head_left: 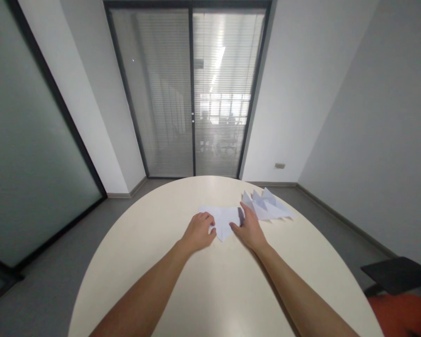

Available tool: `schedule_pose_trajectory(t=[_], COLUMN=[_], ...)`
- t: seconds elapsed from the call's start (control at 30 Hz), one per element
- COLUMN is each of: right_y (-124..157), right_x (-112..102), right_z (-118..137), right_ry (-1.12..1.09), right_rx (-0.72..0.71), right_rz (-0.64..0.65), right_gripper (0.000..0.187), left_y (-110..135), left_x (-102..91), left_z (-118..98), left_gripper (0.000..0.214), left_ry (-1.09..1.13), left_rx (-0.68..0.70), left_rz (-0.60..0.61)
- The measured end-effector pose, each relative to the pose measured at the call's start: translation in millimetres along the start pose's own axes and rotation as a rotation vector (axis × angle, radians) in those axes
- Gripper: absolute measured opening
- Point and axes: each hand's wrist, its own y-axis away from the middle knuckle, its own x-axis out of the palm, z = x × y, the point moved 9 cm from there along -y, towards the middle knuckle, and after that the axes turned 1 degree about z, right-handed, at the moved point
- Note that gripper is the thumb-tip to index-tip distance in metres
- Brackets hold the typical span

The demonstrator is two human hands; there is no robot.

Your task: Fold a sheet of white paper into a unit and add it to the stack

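Note:
A folded sheet of white paper [225, 223] lies on the round table, its lower edge coming to a point toward me. My left hand [199, 229] is at its left side, fingers curled over the edge and thumb close to them. At the right side rests my right hand [248, 227], thumb on the paper and forefinger stretched away from it. A dark shadow falls on the paper beside that hand. Just beyond my right hand sit several folded white paper pieces [266, 206], overlapping, with pointed tips standing up.
The cream round table [143, 262] fills the space before me. A chair with a black armrest [398, 274] and red seat [403, 313] stands at the lower right. Behind the table are glass panels with blinds [154, 93]; a frosted glass panel [31, 140] is on the left.

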Motion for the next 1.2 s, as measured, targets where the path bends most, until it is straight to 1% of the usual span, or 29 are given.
schedule_pose_trajectory(t=[0.17, 0.27, 0.5, 0.77, 0.87, 0.93, 1.07, 1.13, 1.2], right_y=[-0.5, 0.2, 0.7, 1.3, 0.6, 0.0, -1.0, -1.3, -1.7], right_x=[-4.5, -7.1, -7.1, -14.5, -21.1, -24.5, -19.7, -18.2, -17.9], right_z=[8.0, 11.8, 17.6, 32.8, 36.0, 37.1, 34.9, 30.7, 25.1], right_ry=[0.065, 0.044, 0.028, 0.002, -0.018, -0.011, 0.071, 0.086, 0.065], right_rx=[-0.051, -0.084, -0.146, -0.234, -0.251, -0.253, -0.223, -0.19, -0.149], right_rz=[-0.016, -0.039, -0.025, -0.042, -0.083, -0.099, -0.026, -0.01, -0.013], right_gripper=[0.071, 0.073, 0.073, 0.066, 0.061, 0.054, 0.028, 0.025, 0.028], left_y=[0.6, 0.9, 1.5, 1.1, 1.6, 2.0, 2.1, 1.8, 1.6], left_x=[-0.8, -1.2, -2.3, -1.2, -1.6, -2.0, -1.6, -0.5, 0.5], left_z=[-2.7, -3.4, -4.6, -4.3, -3.4, -3.1, -3.1, -2.5, -1.9], left_gripper=[0.013, 0.014, 0.015, 0.015, 0.015, 0.015, 0.014, 0.014, 0.014], left_ry=[-0.013, -0.024, -0.022, -0.013, -0.011, -0.009, -0.006, -0.008, -0.013], left_rx=[0.016, 0.021, 0.027, 0.022, 0.02, 0.022, 0.032, 0.031, 0.03], left_rz=[-0.001, -0.002, -0.002, 0.011, 0.009, 0.004, -0.007, -0.007, -0.007])
